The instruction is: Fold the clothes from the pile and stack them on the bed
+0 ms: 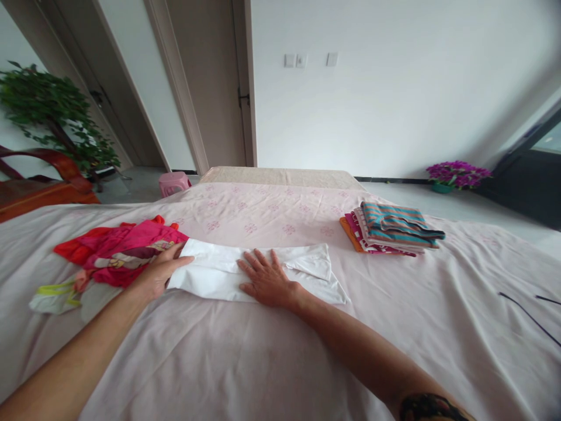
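A white garment [219, 275], folded into a long strip, lies across the pale pink sheet [263, 351] in front of me. My left hand [164, 272] grips its left end, thumb on top and the other fingers partly hidden behind the edge. Flat on the middle of the cloth rests my right hand [267, 278], with its fingers spread. Just left of the white garment is a loose heap of red and pink clothes [125, 251], partly behind my left hand. What kind of garment the white one is, I cannot tell.
To the right sits a stack of folded clothes [390, 228], a striped one on top. Dark cords [526, 316] lie at the far right. Beyond the bed are a pink stool [174, 183], a wooden chair [52, 175], a leafy plant [48, 105] and purple flowers [458, 173].
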{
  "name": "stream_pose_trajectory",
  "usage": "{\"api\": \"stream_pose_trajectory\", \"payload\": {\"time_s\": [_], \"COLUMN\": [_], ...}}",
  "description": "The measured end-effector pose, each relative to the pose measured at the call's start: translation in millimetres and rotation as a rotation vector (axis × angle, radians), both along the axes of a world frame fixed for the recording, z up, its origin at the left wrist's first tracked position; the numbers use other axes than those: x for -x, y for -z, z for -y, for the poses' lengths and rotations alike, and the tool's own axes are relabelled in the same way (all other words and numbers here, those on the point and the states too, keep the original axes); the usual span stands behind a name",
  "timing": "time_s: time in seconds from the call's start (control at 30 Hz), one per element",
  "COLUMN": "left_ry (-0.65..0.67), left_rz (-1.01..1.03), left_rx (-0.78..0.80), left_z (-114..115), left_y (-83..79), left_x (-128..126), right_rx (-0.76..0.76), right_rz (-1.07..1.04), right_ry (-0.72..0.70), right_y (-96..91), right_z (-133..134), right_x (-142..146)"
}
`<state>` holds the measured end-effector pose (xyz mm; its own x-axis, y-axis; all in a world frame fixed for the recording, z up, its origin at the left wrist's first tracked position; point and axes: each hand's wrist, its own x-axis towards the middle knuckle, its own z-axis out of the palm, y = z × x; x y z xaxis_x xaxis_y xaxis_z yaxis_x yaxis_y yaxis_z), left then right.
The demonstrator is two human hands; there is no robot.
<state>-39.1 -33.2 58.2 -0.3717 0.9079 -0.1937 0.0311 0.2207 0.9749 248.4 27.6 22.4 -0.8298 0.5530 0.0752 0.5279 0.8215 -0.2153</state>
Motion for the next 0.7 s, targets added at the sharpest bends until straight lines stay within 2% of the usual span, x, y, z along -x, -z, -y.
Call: {"api": "stream_pose_trajectory", "payload": {"time_s": [0.13,0.27,0.37,0.5,0.57,0.6,0.67,0.7], "left_ry": [0.084,0.140,0.155,0.137,0.138,0.142,0.151,0.157], "left_rz": [0.002,0.042,0.062,0.027,0.001,-0.015,-0.038,-0.039], "left_rx": [-0.059,-0.093,-0.116,-0.117,-0.127,-0.134,-0.142,-0.148], "left_z": [-5.1,-12.7,-22.7,-37.2,-41.9,-43.4,-45.0,-45.2], "left_y": [-28.1,-51.0,-55.8,-48.4,-40.5,-35.8,-25.2,-19.9], "left_x": [-14.8,-48.4,-78.7,-115.9,-131.5,-138.8,-153.0,-160.1], "right_rx": [-0.006,0.001,0.019,0.099,0.276,0.430,0.840,1.052], "right_rz": [-0.015,-0.020,-0.034,-0.177,-0.400,-0.545,-0.804,-0.884], "right_ry": [0.009,0.010,0.018,0.009,0.098,0.180,0.330,0.362], "right_y": [3.2,4.8,5.7,0.9,-8.3,-14.8,-29.9,-37.5], "right_z": [-0.9,-1.6,-1.1,-3.9,-7.8,-10.1,-15.0,-17.3], "right_x": [0.3,0.1,0.1,-2.3,-7.2,-11.1,-21.5,-27.6]}}
